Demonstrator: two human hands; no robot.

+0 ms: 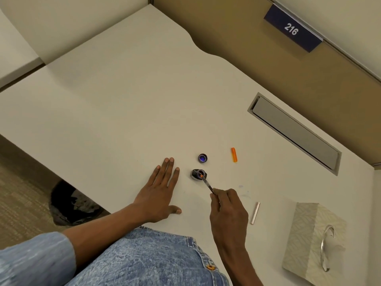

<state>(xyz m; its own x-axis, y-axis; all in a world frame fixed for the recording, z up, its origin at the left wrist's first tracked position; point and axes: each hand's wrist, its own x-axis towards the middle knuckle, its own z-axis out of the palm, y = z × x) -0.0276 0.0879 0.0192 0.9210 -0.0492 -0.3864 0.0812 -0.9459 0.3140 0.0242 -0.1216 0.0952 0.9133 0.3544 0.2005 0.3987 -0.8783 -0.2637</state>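
Head view: right hand (226, 209) pinches the back end of a thin pen part (207, 184), fingers curled round it, its orange tip dipped into the mouth of the open ink bottle (197, 174). Left hand (158, 195) lies flat on the table (123, 110), fingers straight, holding nothing, just left of the bottle and not touching it. The bottle stands near the front middle of the table, between the two hands. Done, judging by the layout: bottle uncapped, with its cap (202, 157) lying inside-up just beyond it; pen taken apart, with an orange piece (234, 154) set off to the right and a silver tube (255, 213) lying beside the right hand. The step in hand looks like drawing ink; I can't tell whether any has been taken up. Likely left: lift the tip out, wipe it, reassemble the pen, recap the bottle. Tissue box (309, 234) sits at the right for wiping. Faint bluish smudges (241, 186) mark the table near the right hand.
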